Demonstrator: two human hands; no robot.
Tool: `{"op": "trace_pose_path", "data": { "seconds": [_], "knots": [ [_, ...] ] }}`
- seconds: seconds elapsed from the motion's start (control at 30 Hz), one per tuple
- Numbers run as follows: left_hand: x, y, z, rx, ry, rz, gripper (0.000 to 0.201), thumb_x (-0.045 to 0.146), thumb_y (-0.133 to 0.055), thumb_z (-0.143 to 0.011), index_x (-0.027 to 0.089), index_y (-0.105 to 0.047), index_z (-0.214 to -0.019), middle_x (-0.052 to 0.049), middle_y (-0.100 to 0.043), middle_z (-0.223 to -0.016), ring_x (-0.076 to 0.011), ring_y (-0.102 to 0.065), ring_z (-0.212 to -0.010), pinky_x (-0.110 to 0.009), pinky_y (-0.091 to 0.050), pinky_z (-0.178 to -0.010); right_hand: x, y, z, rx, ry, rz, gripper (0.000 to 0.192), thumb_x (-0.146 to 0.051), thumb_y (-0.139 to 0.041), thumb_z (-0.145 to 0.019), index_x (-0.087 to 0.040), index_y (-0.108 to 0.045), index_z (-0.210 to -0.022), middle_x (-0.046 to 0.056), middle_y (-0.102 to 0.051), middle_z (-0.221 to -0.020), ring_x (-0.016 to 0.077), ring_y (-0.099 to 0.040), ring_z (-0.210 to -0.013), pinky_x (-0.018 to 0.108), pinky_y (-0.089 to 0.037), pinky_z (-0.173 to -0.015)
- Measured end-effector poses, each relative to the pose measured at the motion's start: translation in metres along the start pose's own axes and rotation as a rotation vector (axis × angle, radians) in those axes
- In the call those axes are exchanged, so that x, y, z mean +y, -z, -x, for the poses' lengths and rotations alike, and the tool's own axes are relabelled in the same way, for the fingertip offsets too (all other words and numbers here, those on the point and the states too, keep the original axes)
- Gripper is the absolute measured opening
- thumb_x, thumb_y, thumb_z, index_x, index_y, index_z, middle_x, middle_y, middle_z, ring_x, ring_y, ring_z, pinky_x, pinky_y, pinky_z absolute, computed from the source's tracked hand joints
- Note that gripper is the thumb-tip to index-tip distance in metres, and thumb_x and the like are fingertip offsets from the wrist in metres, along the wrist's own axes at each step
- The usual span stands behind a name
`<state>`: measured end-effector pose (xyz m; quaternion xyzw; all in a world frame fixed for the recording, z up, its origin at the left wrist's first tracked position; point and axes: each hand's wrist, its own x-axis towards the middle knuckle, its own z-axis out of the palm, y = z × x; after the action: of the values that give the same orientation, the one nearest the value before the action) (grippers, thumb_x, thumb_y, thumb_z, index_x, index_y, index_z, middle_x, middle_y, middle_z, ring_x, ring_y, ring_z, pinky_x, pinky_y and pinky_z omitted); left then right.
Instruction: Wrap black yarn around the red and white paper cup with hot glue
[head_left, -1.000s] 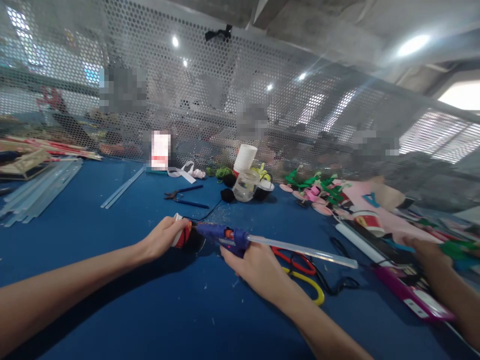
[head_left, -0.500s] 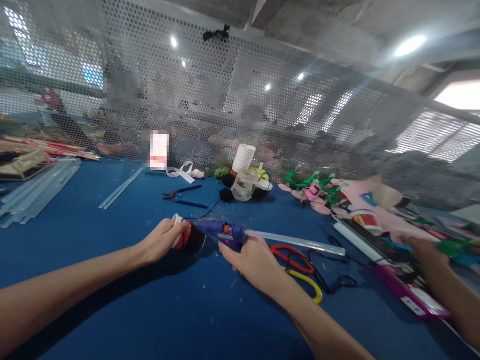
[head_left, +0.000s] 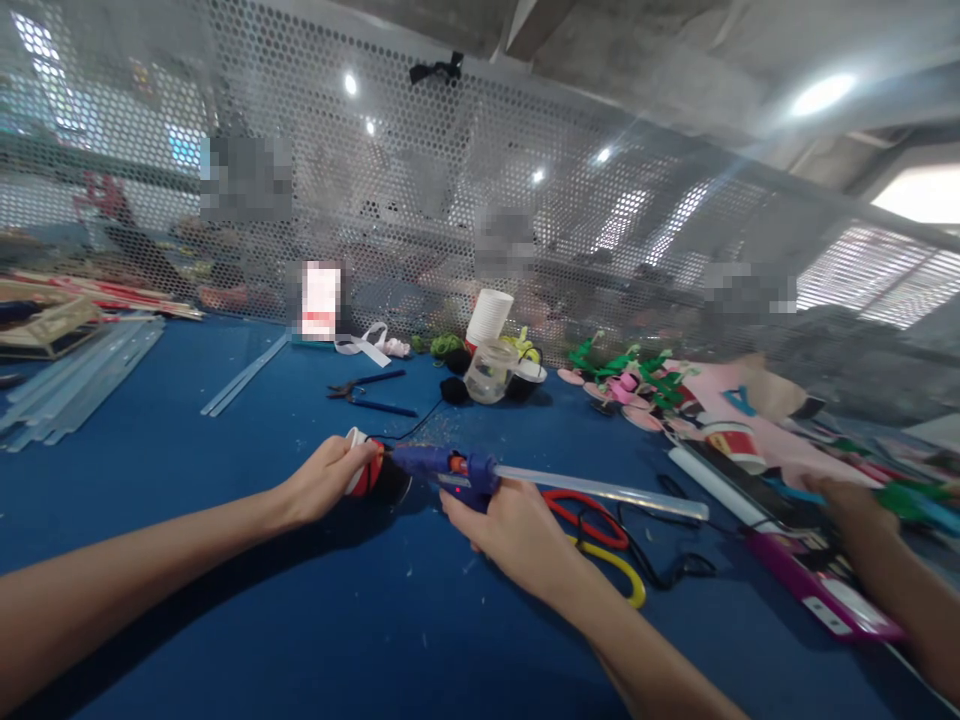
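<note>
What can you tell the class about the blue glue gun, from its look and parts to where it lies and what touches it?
The blue plastic glue gun has an orange collar behind its nozzle and a long clear glue stick jutting from its back toward the right. It is held roughly level just above the blue table. The right hand grips its handle from below. Its nozzle points left, at the small red, white and black object that the left hand holds; whether the tip touches is unclear.

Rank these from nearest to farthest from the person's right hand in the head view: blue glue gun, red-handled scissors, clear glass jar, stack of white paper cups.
1. Blue glue gun: held in the right hand.
2. Red-handled scissors: just right of the hand, flat on the blue table.
3. Clear glass jar: farther back, centre.
4. Stack of white paper cups: behind the jar, against the mesh.
</note>
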<state>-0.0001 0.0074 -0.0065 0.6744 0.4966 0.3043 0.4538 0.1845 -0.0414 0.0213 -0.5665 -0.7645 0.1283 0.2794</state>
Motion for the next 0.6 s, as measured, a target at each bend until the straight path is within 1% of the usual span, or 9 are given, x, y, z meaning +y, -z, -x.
{"op": "trace_pose_path", "data": {
  "seconds": [0.2,0.37,0.6],
  "knots": [
    [0.0045,-0.0005,0.0015,0.026,0.023,0.007,0.036,0.042,-0.034,-0.07,0.017,-0.034,-0.044,0.006,-0.026,-0.041,-0.0068,-0.023,-0.041,-0.021,-0.018,-0.04,0.0026,-0.001,0.0029,-0.017,0.007,-0.035,0.017,-0.022,-0.043,-0.07,-0.018,-0.051,-0.055,-0.005,-0.043,-0.034,0.0094,-0.041,-0.034,0.021,-0.031,-0.039],
    [0.0026,-0.0013,-0.0003,0.026,0.021,0.044,0.038,0.043,-0.034,-0.069,0.017,-0.035,-0.043,0.006,-0.029,-0.039,-0.0065,-0.024,-0.04,-0.021,-0.018,-0.04,0.0,0.0006,0.0036,0.003,-0.001,0.009,0.017,-0.021,-0.044,-0.069,-0.018,-0.05,-0.053,-0.004,-0.043,-0.035,0.0104,-0.043,-0.038,0.021,-0.033,-0.042],
    [-0.0017,-0.0004,-0.002,0.021,0.03,0.058,0.037,0.043,-0.035,-0.07,0.017,-0.035,-0.044,0.006,-0.029,-0.04,-0.0066,-0.025,-0.04,-0.02,-0.019,-0.04,0.0,0.0019,0.0055,0.006,0.06,0.05,0.018,-0.02,-0.042,-0.07,-0.018,-0.049,-0.054,-0.004,-0.041,-0.037,0.0099,-0.041,-0.039,0.021,-0.031,-0.042]
  ]
}}
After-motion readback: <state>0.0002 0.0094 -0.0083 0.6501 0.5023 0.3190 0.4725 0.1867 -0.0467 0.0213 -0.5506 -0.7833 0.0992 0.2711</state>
